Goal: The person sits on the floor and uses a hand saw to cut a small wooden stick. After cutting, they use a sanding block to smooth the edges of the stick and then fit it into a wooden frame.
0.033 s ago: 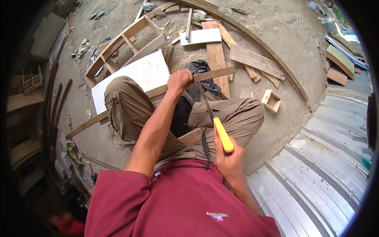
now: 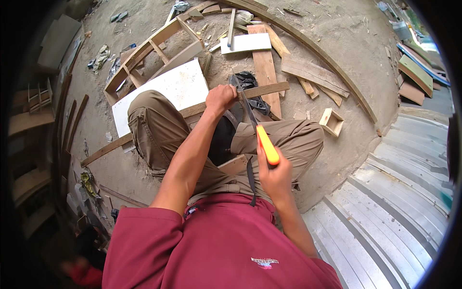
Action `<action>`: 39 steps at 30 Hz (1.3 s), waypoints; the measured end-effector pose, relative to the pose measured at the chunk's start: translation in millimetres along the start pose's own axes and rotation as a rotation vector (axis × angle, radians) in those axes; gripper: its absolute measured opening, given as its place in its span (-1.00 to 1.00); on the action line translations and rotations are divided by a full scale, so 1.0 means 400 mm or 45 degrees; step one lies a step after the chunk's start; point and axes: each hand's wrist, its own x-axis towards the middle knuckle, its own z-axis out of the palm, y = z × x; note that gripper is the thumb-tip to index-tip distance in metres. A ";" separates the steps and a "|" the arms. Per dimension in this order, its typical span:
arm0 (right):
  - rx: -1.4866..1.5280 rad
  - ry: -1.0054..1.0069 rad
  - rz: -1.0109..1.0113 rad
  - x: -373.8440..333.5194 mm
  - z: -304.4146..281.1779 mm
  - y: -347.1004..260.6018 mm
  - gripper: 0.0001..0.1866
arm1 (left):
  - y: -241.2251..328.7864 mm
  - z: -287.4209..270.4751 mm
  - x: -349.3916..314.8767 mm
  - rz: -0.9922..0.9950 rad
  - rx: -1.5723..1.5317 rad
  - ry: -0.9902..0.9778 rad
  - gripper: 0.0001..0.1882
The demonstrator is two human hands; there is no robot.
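My right hand (image 2: 276,179) is wrapped round the yellow-orange handle of a handsaw (image 2: 267,147). Its dark blade (image 2: 249,110) slants away from me and crosses a long narrow wooden strip (image 2: 264,90). My left hand (image 2: 222,98) grips that strip just left of the blade. From the far right the strip runs across my legs to the lower left, partly hidden behind my left knee. Below the crossing, between my legs, a dark object (image 2: 222,137) is partly covered. A black plastic bag (image 2: 246,82) lies beyond the blade.
Ahead on the left are a white board (image 2: 166,91) and a wooden frame with crosspieces (image 2: 159,50). Planks (image 2: 315,74) and a smaller white panel (image 2: 248,43) lie ahead. A small wooden box (image 2: 331,122) is right of my knee, near corrugated metal sheeting (image 2: 380,202).
My right hand and the saw have moved forward, away from my body, and slightly left. My left hand stays on the wooden strip.
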 end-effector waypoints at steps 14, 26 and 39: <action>0.032 0.056 -0.055 0.130 0.107 0.082 -0.65 | 0.010 -0.028 0.014 -0.015 0.072 0.004 -0.59; 0.038 -0.007 0.024 -0.020 -0.009 0.013 -0.74 | 0.004 -0.007 -0.007 -0.066 0.029 -0.005 -0.55; 0.071 0.063 -0.020 -0.044 -0.017 0.009 -0.72 | -0.005 -0.007 0.008 -0.087 -0.006 -0.005 -0.52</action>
